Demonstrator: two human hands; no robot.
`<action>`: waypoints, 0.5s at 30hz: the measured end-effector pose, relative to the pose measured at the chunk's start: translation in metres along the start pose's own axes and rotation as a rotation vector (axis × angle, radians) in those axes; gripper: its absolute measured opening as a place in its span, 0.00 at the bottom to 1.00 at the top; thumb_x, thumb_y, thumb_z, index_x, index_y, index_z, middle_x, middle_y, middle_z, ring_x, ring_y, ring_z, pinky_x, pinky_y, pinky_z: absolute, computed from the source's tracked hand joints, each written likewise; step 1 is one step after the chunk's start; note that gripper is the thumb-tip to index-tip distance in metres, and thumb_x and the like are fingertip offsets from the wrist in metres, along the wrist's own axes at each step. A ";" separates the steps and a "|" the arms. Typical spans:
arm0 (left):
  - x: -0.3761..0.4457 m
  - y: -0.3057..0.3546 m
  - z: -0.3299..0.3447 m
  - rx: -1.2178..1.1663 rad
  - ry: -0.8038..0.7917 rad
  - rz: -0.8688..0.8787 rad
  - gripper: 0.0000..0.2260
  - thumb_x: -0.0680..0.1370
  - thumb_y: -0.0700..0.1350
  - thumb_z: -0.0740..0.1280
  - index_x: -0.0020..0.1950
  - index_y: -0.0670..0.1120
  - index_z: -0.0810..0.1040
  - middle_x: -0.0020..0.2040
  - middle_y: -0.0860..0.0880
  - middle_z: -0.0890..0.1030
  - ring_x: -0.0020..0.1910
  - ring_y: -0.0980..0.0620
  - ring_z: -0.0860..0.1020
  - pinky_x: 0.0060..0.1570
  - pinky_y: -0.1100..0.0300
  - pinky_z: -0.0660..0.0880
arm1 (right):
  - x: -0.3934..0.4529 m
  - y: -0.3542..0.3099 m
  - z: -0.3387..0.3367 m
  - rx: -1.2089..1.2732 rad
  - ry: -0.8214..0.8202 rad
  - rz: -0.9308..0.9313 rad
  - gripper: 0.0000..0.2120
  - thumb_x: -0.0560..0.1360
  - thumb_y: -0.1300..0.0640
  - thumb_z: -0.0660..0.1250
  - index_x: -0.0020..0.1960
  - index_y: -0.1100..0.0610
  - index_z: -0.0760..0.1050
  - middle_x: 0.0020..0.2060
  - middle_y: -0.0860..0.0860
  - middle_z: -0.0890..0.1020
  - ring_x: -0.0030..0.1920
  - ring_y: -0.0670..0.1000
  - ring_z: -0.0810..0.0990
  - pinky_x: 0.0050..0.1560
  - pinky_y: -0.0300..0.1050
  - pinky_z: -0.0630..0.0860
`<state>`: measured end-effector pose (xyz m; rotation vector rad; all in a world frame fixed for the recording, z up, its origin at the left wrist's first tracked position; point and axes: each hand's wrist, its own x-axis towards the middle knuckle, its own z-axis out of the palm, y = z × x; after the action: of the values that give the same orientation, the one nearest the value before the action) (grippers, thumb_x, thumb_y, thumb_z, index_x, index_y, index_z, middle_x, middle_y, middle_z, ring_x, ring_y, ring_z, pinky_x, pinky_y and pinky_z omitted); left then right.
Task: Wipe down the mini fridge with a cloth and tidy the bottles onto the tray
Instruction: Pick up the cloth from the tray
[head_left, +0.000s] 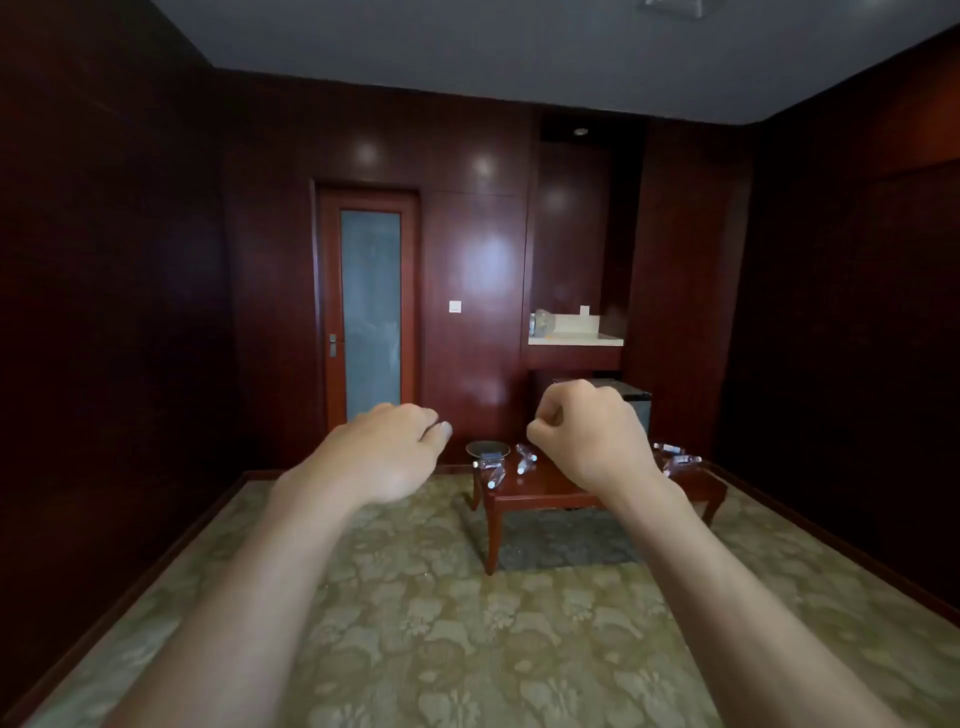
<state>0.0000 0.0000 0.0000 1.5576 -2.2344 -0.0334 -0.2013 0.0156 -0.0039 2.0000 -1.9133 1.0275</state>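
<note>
My left hand (387, 449): raised, fingers curled, holding nothing. My right hand (587, 431): fisted, likewise empty; the two are apart. Beyond them, low table (540, 491): bottles (524, 460) lying scattered, none on the round tray (487, 448). Mini fridge (636, 402): in the alcove behind, unwiped by my reckoning. Cloth: not visible. Everything remains to do.
</note>
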 end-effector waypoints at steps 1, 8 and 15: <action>0.012 -0.004 0.008 -0.006 -0.010 -0.015 0.18 0.84 0.56 0.51 0.58 0.49 0.76 0.59 0.49 0.78 0.62 0.44 0.75 0.60 0.48 0.72 | 0.008 0.005 0.012 -0.002 0.019 -0.006 0.09 0.75 0.54 0.63 0.37 0.52 0.74 0.39 0.55 0.82 0.46 0.62 0.79 0.40 0.46 0.70; 0.150 -0.046 0.074 -0.053 0.006 -0.006 0.20 0.84 0.57 0.50 0.72 0.53 0.70 0.70 0.47 0.73 0.70 0.43 0.69 0.66 0.48 0.67 | 0.114 0.052 0.101 0.001 -0.014 0.011 0.22 0.83 0.47 0.51 0.32 0.51 0.63 0.43 0.58 0.82 0.49 0.65 0.78 0.43 0.51 0.69; 0.290 -0.076 0.128 -0.022 0.032 -0.015 0.21 0.84 0.57 0.48 0.73 0.54 0.69 0.70 0.48 0.74 0.68 0.42 0.72 0.61 0.47 0.69 | 0.221 0.108 0.181 -0.037 -0.059 0.052 0.17 0.83 0.51 0.52 0.48 0.55 0.77 0.46 0.55 0.82 0.49 0.63 0.79 0.43 0.50 0.68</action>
<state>-0.0602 -0.3172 -0.0430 1.5528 -2.1902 -0.0368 -0.2555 -0.2827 -0.0423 1.9921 -2.0089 0.9479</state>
